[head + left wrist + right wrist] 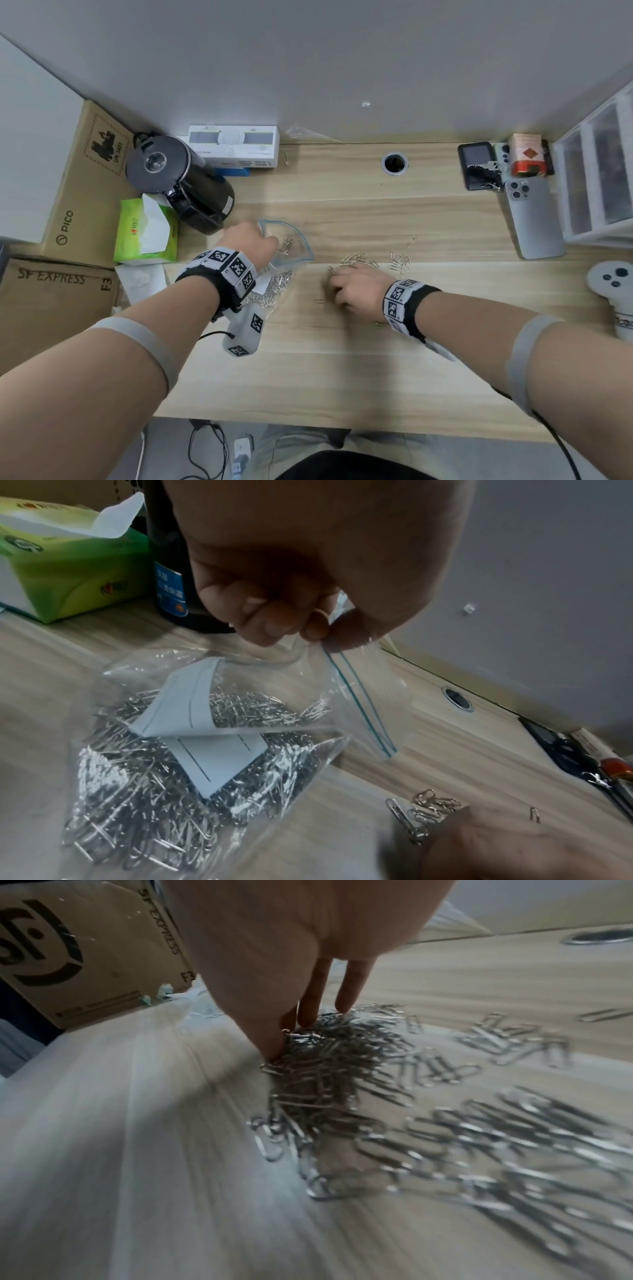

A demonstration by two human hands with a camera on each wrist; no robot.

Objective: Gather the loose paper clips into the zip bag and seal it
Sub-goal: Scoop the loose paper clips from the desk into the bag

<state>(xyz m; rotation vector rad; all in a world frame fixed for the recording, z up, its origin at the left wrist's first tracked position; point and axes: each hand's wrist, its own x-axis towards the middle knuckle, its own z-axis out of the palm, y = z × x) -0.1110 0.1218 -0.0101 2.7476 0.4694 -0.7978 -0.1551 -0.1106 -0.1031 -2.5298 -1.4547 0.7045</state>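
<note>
Right hand (274, 961) on loose clips (335, 1064) — uncountable heap — left hand (308, 561) pinching one zip bag (359, 696).

Soft even light; wrist views motion-blurred, head view edge-warped.

Both forearms reach forward over the desk from its near edge, each with a pale band near the elbow and a marker-covered cuff at the wrist. The left hand (251, 241) is raised, fingers curled, pinching the rim of the zip bag (212, 739) between thumb and fingertips (274, 626) (seen best from the left wrist). The right hand (349, 291) lies low, palm down, towards the desk's middle, its fingers (352, 988) extended downward, tips touching the heap of loose paper clips (329, 1064); whether it grasps any cannot be told.
</note>
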